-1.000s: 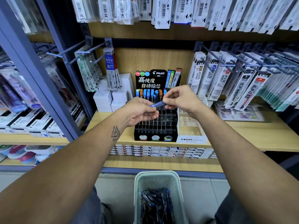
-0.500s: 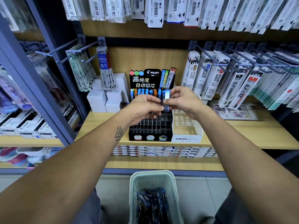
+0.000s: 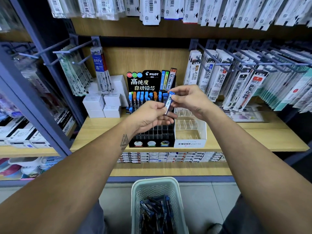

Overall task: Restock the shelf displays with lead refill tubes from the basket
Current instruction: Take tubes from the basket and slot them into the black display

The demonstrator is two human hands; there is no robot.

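A blue-capped lead tube is held nearly upright, cap end up and tilted a little right, just above the black display. The right hand pinches its upper half between thumb and fingertips; the left hand pinches its lower end, the other fingers curled under. Below the tube, the display's front slots look empty, while the back rows hold tubes. The tube's long axis already runs close to the slots' direction, so lowering it straight down probably suits. Right of the display sits a clear tray. Near the person, on the floor below the display, the basket holds more tubes.
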